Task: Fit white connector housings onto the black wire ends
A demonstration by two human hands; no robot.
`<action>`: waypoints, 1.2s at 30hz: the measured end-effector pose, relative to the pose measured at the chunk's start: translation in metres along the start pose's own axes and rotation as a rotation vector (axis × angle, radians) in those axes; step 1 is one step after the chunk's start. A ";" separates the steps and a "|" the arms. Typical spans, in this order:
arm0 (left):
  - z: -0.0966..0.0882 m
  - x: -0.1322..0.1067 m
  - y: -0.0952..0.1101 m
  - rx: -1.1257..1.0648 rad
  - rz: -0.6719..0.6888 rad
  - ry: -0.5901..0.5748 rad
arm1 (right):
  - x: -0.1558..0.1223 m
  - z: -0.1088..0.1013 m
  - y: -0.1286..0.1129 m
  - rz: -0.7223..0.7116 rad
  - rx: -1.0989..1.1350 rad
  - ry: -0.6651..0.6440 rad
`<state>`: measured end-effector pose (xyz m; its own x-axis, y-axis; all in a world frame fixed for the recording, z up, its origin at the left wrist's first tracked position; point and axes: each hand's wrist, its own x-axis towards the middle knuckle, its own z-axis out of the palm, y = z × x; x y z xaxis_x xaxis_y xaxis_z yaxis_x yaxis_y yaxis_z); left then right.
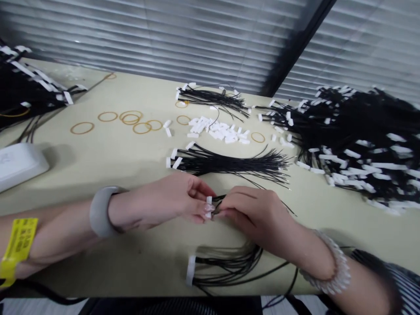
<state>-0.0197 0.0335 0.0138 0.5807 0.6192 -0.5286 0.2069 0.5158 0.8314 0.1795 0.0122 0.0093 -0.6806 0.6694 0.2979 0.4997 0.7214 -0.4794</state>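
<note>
So we've got a small white connector (209,207) pinched up over the table (65,175), with a few black wires (217,198) right at its right side. To us this looks like fine wire-end work, so our advice: hold the connector square and steady, pinch the wire close to its end so it doesn't bow, and line it up straight before giving it any push. We'd want the other strands out from under the fingers too.

Grip check: our left grip (180,199) is clamped on the connector, thumb and fingertips together with no slack. Our right grip (257,212) is pinched tight on the wires just to the right of the connector. We can't tell how far in any wire sits, since fingertips cover that bit.

Around the connector: a neat bundle (229,164) just beyond it, loose white pieces (216,129) farther back, and a wired strip (190,271) nearer us.
</note>
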 end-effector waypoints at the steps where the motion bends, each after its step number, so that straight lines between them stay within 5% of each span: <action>1: 0.000 0.000 0.001 -0.001 -0.002 -0.012 | 0.000 0.001 0.000 -0.030 0.005 -0.010; 6: -0.001 0.001 0.002 0.073 0.013 -0.035 | 0.000 0.006 0.000 -0.105 0.081 0.051; 20: -0.005 0.002 0.002 0.172 0.027 -0.094 | -0.001 0.009 0.001 -0.044 0.140 0.022; 29: -0.002 0.003 0.001 0.320 0.027 0.035 | 0.002 0.011 -0.002 0.002 0.047 -0.015; 36: -0.003 0.007 -0.003 0.058 0.059 -0.007 | 0.004 0.005 0.005 -0.004 -0.002 0.040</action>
<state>-0.0181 0.0379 0.0068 0.5986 0.6432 -0.4776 0.2177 0.4431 0.8696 0.1772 0.0179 0.0040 -0.6608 0.6727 0.3329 0.4976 0.7247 -0.4767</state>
